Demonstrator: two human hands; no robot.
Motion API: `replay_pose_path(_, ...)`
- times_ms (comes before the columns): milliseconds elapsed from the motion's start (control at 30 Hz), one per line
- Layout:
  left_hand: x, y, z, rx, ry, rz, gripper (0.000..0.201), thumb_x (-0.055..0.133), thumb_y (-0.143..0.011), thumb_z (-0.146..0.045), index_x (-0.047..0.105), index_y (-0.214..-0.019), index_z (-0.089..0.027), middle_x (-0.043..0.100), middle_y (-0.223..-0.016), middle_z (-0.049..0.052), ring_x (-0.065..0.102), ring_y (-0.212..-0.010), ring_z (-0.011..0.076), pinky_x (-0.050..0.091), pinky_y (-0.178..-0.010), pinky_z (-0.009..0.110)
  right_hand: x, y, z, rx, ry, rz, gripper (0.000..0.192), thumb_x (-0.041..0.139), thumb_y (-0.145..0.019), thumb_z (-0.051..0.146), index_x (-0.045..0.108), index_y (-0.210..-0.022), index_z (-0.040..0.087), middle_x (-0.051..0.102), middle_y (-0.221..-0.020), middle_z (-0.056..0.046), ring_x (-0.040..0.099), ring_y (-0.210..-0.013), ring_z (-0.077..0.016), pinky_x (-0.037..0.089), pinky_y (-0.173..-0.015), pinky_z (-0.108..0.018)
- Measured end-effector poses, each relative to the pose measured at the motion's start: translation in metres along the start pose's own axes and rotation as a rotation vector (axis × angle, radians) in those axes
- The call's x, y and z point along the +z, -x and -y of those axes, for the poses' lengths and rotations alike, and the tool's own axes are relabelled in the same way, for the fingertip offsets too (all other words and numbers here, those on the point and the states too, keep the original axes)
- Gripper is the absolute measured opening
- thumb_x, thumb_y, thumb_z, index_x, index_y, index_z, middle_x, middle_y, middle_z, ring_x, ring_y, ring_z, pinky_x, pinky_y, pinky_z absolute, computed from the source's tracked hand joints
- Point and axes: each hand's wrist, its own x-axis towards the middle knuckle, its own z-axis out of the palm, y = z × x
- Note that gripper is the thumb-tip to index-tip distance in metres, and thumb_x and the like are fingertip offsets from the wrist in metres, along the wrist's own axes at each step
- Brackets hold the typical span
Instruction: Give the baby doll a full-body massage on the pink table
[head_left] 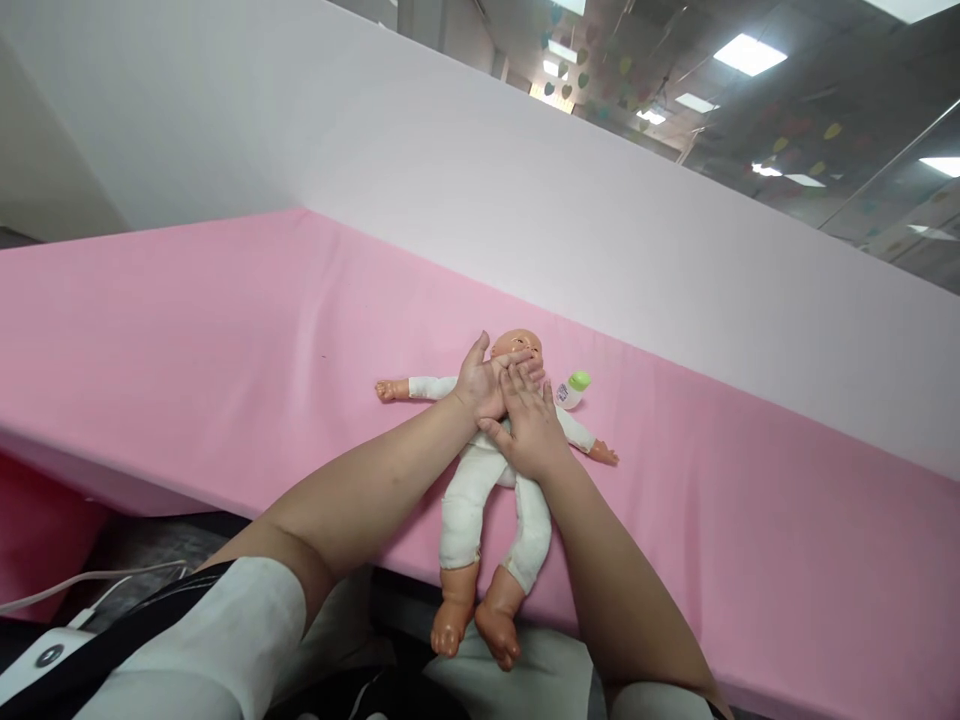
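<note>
Lying face-up mid-frame on the pink sheet [225, 330]: baby doll [480, 490] in white, arms spread, bare feet hanging off the near edge. Left hand [484, 385] flat on its neck and chin, fingers open, gripping nothing. Right hand [529, 425] pressed on the chest, fingers loosely spread. Just right of the head, small bottle [571, 389] with green cap.

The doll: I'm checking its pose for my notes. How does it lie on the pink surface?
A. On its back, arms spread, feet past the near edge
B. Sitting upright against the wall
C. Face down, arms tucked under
A: the doll lies face up, arms out sideways, its bare feet hanging over the pink surface edge.
</note>
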Motion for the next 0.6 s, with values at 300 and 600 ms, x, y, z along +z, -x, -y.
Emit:
replay_pose_path(300,-0.016,-0.006,-0.019,0.119,0.009,-0.007,0.087,0.041,-0.098,-0.079,0.065,-0.137,-0.005,0.075,-0.129,0.024,0.074,-0.122,0.0337,0.058,-0.106,0.044,0.0,0.007,0.019,-0.25,-0.158,0.031,0.091,0.055,-0.104,0.063,0.02,-0.173,0.015,0.029,-0.177,-0.017,0.022,-0.167,-0.0335,0.023,-0.136,-0.058)
replay_pose_path(600,0.0,-0.002,0.008,-0.002,-0.067,-0.015,0.084,0.038,-0.099,-0.079,0.068,-0.131,-0.007,0.076,-0.126,0.025,0.073,-0.122,0.0353,0.053,-0.111,0.048,0.005,0.006,0.011,-0.158,-0.131,-0.023,0.105,0.056,-0.1,0.071,0.003,-0.175,0.019,0.014,-0.181,-0.015,0.009,-0.169,-0.0361,0.015,-0.137,-0.061)
